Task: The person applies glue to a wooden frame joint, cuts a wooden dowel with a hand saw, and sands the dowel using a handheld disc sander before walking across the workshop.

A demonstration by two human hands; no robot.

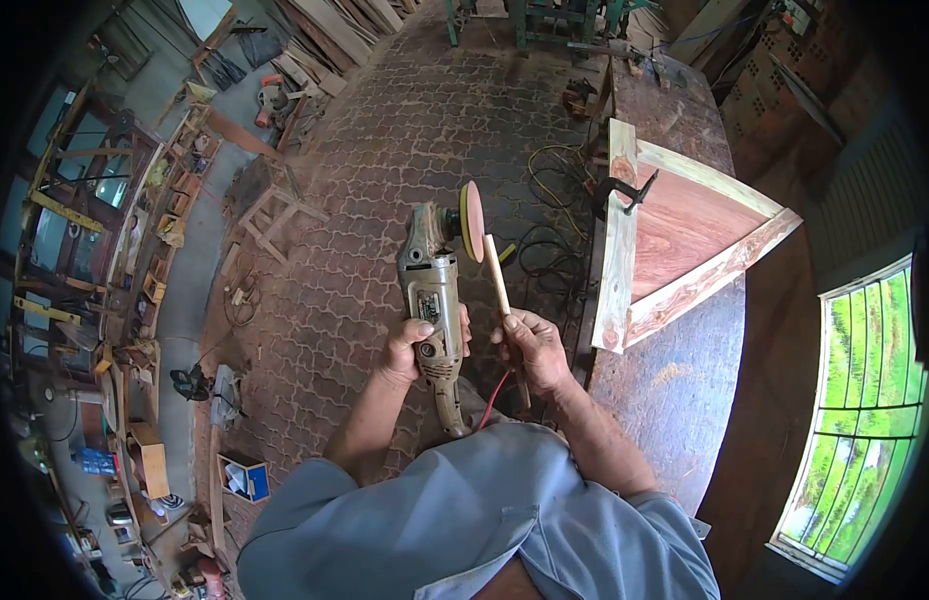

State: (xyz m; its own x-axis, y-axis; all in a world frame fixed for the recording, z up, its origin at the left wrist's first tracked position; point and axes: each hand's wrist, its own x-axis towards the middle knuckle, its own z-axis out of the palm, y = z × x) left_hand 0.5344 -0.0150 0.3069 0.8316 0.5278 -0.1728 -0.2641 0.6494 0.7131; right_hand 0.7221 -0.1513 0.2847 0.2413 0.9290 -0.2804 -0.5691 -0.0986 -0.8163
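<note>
My left hand (415,345) is wrapped round the body of a worn grey angle grinder (431,290), its thumb on the near side. At the grinder's head a round sanding disc (473,221), pinkish with a yellow backing, stands edge-on. My right hand (533,350) grips a thin wooden stick (499,280) between thumb and fingers. The stick's upper end is close beside the disc's lower edge; whether they touch I cannot tell. A red cord (494,400) runs near the grinder's rear end.
On the workbench (675,400) at the right, a clamp (625,193) holds a triangular wooden frame (700,222). Cables (557,205) lie on the paved floor (345,200). Shelves with tools (155,270) and a wooden trestle (275,215) stand at the left.
</note>
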